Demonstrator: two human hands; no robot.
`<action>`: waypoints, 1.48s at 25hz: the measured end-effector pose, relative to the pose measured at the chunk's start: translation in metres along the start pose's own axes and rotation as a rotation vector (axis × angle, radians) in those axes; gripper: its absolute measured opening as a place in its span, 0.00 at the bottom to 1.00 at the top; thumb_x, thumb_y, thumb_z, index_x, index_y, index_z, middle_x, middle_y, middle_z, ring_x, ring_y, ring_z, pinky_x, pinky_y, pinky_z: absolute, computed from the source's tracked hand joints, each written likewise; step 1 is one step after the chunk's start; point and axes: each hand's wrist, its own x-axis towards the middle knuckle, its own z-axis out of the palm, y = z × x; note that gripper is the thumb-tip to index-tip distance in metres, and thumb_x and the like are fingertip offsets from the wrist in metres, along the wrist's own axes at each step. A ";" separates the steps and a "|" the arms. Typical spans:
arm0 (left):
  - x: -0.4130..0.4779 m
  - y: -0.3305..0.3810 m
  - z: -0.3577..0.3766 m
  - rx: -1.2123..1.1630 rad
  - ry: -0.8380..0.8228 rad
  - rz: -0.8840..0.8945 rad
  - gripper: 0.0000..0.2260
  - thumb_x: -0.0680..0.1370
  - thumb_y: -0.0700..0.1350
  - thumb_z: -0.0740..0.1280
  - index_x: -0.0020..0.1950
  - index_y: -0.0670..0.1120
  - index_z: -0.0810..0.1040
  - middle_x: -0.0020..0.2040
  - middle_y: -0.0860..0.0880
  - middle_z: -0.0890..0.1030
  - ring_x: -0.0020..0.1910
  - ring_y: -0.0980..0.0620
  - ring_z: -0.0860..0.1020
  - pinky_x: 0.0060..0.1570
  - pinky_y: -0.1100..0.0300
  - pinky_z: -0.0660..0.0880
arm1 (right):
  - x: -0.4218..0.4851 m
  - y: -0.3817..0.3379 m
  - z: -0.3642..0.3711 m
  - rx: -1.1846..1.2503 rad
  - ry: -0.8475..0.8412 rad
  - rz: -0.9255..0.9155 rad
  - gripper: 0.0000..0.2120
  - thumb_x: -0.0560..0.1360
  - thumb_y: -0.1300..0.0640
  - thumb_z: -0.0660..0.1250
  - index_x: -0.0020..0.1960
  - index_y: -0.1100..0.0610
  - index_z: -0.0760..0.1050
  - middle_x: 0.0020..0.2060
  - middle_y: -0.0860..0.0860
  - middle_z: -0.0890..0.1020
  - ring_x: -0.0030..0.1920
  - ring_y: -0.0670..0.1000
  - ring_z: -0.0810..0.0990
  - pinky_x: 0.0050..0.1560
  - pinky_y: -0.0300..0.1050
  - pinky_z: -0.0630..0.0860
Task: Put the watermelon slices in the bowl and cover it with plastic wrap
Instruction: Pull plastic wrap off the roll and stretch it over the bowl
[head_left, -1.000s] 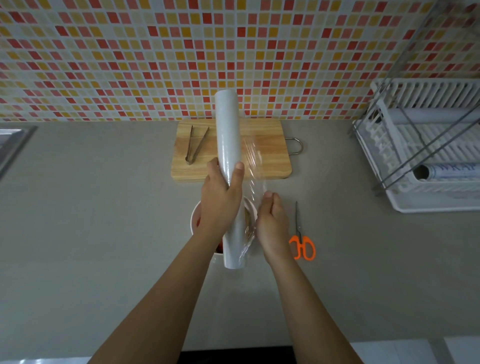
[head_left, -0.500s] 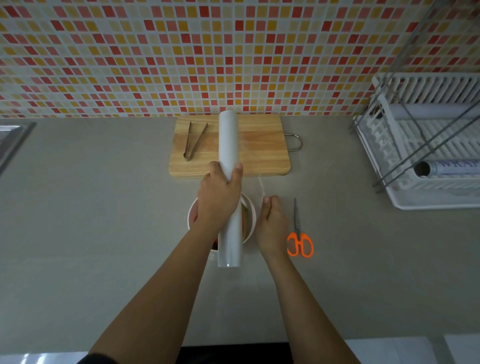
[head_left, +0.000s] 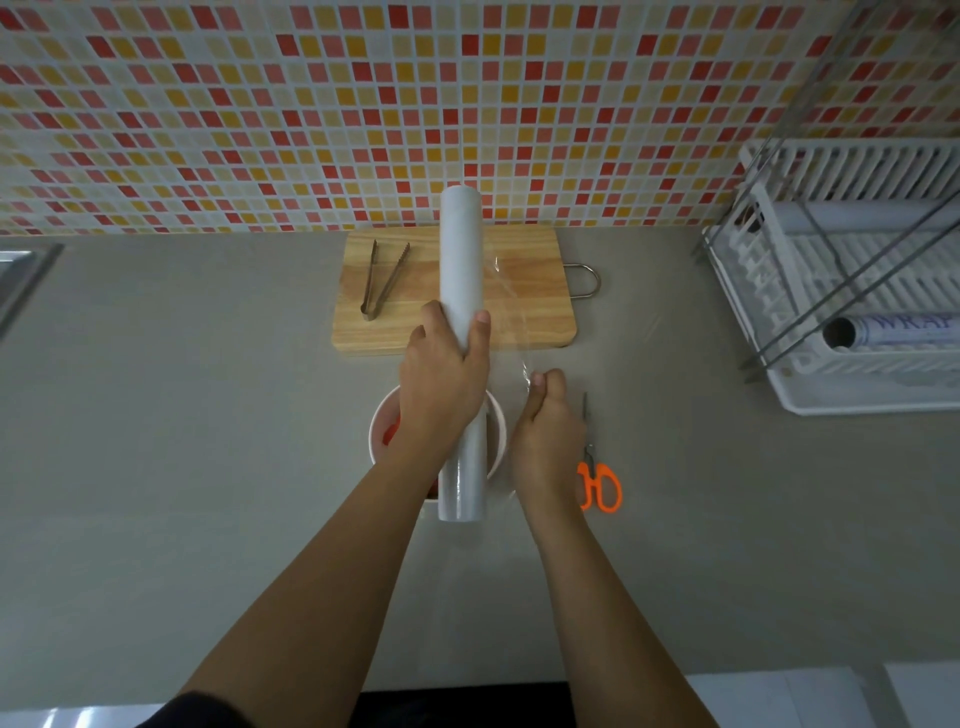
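At frame center, the left hand (head_left: 441, 384) grips the plastic wrap roll (head_left: 460, 291) above the bowl (head_left: 378, 431); the right hand (head_left: 545, 426) pinches the film edge (head_left: 519, 338) beside it.

Left hand (head_left: 441, 384) grips the plastic wrap roll (head_left: 460, 291) above the bowl (head_left: 378, 431); right hand (head_left: 545, 431) pinches its film (head_left: 511, 317)

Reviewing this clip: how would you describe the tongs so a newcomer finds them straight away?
Against the tiled wall lies a wooden board. The tongs lie on its left part, left of the white roll held above it. Two thin metal arms spread in a V toward the wall; the scissors, on the counter, have orange handles.
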 end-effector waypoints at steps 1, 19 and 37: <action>0.003 0.000 -0.002 -0.002 -0.027 -0.005 0.18 0.79 0.57 0.58 0.55 0.42 0.70 0.43 0.45 0.77 0.40 0.46 0.75 0.38 0.56 0.68 | 0.000 0.002 -0.003 -0.036 0.003 -0.038 0.11 0.81 0.53 0.51 0.41 0.54 0.63 0.25 0.45 0.68 0.26 0.42 0.66 0.26 0.37 0.62; -0.004 -0.010 -0.022 -0.044 -0.254 -0.317 0.18 0.75 0.57 0.65 0.50 0.41 0.72 0.46 0.45 0.78 0.39 0.49 0.76 0.34 0.58 0.70 | -0.011 0.039 0.017 0.052 -0.180 0.151 0.13 0.82 0.56 0.50 0.40 0.59 0.64 0.29 0.49 0.69 0.35 0.56 0.72 0.36 0.46 0.61; -0.013 -0.016 -0.023 0.044 -0.200 -0.273 0.24 0.70 0.56 0.72 0.49 0.43 0.62 0.48 0.44 0.73 0.43 0.45 0.74 0.33 0.58 0.66 | -0.002 0.050 0.021 0.408 -0.287 0.661 0.19 0.80 0.53 0.49 0.34 0.58 0.68 0.27 0.55 0.71 0.25 0.50 0.71 0.26 0.41 0.64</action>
